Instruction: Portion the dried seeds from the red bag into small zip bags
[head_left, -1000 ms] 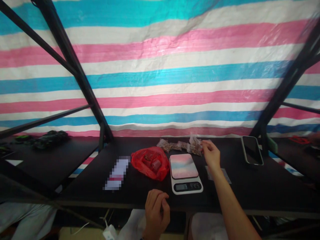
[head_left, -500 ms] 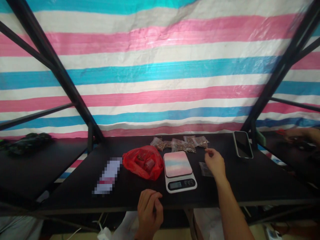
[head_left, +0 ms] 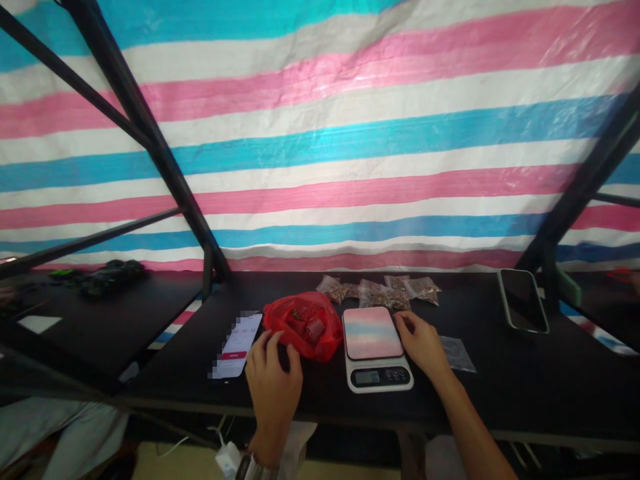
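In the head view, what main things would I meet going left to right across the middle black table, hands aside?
Partly pixelated white oblong with a pink band, red plastic bag, white scale, flat clear bag, dark-screened phone. The small filled packets are left out: their row overlaps the scale's place.

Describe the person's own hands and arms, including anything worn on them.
The left hand and right hand are both without gloves. A silvery band with a dark edge circles the left wrist, cut off by the picture's lower edge; whether it is a watch or bracelet cannot be told. The right forearm shows no sleeve or band.
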Tool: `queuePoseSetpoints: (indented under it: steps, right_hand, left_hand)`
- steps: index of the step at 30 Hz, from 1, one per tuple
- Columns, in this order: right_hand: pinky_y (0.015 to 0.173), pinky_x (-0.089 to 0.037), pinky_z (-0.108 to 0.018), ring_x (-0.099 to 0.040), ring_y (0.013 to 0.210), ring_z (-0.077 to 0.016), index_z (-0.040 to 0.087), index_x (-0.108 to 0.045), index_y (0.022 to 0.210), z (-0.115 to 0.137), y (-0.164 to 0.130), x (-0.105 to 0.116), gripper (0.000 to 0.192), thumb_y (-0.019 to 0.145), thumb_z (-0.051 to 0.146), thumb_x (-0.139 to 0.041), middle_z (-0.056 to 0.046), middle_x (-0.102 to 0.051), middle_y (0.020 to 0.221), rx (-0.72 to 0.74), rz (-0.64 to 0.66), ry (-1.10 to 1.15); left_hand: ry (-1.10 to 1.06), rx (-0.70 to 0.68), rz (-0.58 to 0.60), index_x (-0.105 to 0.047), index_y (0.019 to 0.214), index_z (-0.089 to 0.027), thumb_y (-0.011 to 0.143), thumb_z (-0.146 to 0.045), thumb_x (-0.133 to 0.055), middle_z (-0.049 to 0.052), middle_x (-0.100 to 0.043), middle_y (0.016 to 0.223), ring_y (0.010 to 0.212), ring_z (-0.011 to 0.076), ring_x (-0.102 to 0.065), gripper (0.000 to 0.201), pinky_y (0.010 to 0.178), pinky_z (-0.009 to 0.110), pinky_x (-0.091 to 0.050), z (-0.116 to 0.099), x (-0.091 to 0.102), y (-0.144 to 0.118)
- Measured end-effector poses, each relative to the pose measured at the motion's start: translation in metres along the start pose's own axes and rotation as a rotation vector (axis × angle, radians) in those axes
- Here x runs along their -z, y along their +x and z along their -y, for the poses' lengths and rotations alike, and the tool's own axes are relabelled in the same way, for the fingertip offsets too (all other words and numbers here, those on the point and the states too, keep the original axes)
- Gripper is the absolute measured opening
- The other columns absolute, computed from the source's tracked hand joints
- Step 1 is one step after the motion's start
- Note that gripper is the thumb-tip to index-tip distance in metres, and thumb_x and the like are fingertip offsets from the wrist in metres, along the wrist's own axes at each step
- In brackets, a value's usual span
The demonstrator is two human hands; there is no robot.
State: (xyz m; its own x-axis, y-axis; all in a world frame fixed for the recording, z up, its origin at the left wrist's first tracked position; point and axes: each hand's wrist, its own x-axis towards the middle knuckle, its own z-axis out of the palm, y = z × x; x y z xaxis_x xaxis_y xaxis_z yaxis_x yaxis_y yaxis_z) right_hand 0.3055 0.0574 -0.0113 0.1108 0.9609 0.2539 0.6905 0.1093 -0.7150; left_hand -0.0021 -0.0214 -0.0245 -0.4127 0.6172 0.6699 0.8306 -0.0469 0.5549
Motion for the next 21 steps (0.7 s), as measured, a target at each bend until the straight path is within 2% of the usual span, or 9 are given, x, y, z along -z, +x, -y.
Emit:
queuePoseSetpoints:
  steps: [1, 3, 6, 9, 11, 14, 15, 18, 21]
  right_hand:
    - [0.079, -0.054, -0.037, -0.079, 0.092, -0.0312, 0.023, -0.08, 0.101, 0.0, 0.001, 0.001, 0.037, 0.097, 0.044, -0.05, -0.01, -0.084, 0.095, 0.002, -0.001, -0.008]
    - [0.08, -0.053, -0.039, -0.078, 0.092, -0.0332, 0.021, -0.08, 0.101, 0.003, 0.003, 0.003, 0.038, 0.097, 0.043, -0.049, -0.012, -0.083, 0.094, 0.011, -0.019, -0.025]
    - [0.089, -0.052, -0.041, -0.076, 0.099, -0.0328, 0.02, -0.079, 0.105, 0.018, 0.005, 0.001, 0.039, 0.1, 0.041, -0.047, -0.014, -0.082, 0.099, 0.078, -0.039, -0.02]
    - [0.095, -0.051, -0.039, -0.074, 0.102, -0.0278, 0.022, -0.079, 0.105, 0.05, -0.002, -0.01, 0.03, 0.101, 0.038, -0.053, -0.009, -0.082, 0.101, 0.215, 0.037, 0.031]
    - [0.1, -0.049, -0.038, -0.073, 0.106, -0.0259, 0.026, -0.08, 0.109, 0.076, -0.014, -0.022, 0.021, 0.098, 0.036, -0.065, -0.005, -0.082, 0.103, 0.348, 0.138, 0.046]
    - [0.106, -0.044, -0.046, -0.066, 0.121, -0.0324, 0.026, -0.073, 0.133, 0.11, -0.033, -0.043, 0.041, 0.093, 0.03, -0.076, -0.01, -0.077, 0.129, 0.5, 0.252, -0.095]
    - [0.104, -0.044, -0.047, -0.065, 0.121, -0.0334, 0.024, -0.072, 0.133, 0.119, -0.037, -0.05, 0.041, 0.092, 0.026, -0.077, -0.012, -0.077, 0.128, 0.497, 0.269, -0.142]
    - [0.096, -0.045, -0.042, -0.067, 0.11, -0.03, 0.023, -0.079, 0.112, 0.139, -0.039, -0.062, 0.021, 0.095, 0.015, -0.069, -0.01, -0.08, 0.111, 0.462, 0.284, -0.172]
    - [0.095, -0.043, -0.041, -0.066, 0.109, -0.0276, 0.024, -0.077, 0.11, 0.152, -0.032, -0.062, 0.023, 0.099, 0.012, -0.06, -0.007, -0.08, 0.113, 0.435, 0.206, -0.118]
  left_hand:
    - [-0.043, 0.08, 0.014, -0.064, 0.127, -0.015, 0.098, -0.033, -0.059, 0.023, -0.062, 0.141, 0.141, 0.0414, -0.054, 0.033, 0.118, 0.064, -0.041, 0.003, -0.003, 0.01]
    - [-0.07, 0.13, 0.026, -0.056, 0.139, -0.013, 0.094, -0.035, -0.065, 0.025, -0.06, 0.143, 0.142, 0.0417, -0.054, 0.05, 0.119, 0.065, -0.041, 0.009, -0.012, 0.031]
    - [-0.135, 0.157, 0.083, -0.052, 0.143, -0.015, 0.086, -0.025, -0.073, 0.014, -0.072, 0.117, 0.11, 0.0312, -0.073, 0.062, 0.099, 0.049, -0.059, 0.016, -0.026, 0.056]
    - [-0.193, 0.129, 0.089, -0.057, 0.139, -0.019, 0.082, -0.013, -0.066, 0.003, -0.072, 0.097, 0.085, 0.0209, -0.073, 0.057, 0.082, 0.035, -0.059, 0.015, -0.027, 0.071]
    - [-0.21, 0.085, 0.056, -0.061, 0.135, -0.022, 0.081, -0.011, -0.062, -0.001, -0.067, 0.089, 0.08, 0.0188, -0.068, 0.055, 0.079, 0.032, -0.056, 0.012, -0.02, 0.075]
    - [-0.207, 0.009, 0.012, -0.068, 0.126, -0.024, 0.08, -0.011, -0.061, -0.002, -0.06, 0.081, 0.078, 0.02, -0.061, 0.048, 0.076, 0.032, -0.051, 0.009, -0.005, 0.076]
    - [-0.202, -0.013, -0.001, -0.07, 0.122, -0.024, 0.08, -0.011, -0.06, -0.001, -0.061, 0.081, 0.078, 0.0207, -0.06, 0.045, 0.077, 0.033, -0.051, 0.009, 0.001, 0.077]
    - [-0.184, -0.069, -0.05, -0.072, 0.109, -0.022, 0.079, -0.01, -0.058, 0.003, -0.066, 0.088, 0.084, 0.0238, -0.059, 0.035, 0.082, 0.038, -0.05, 0.013, 0.015, 0.078]
    - [-0.178, -0.138, -0.056, -0.072, 0.102, -0.023, 0.079, -0.01, -0.058, 0.005, -0.068, 0.089, 0.088, 0.0263, -0.059, 0.03, 0.086, 0.04, -0.05, 0.017, 0.03, 0.078]
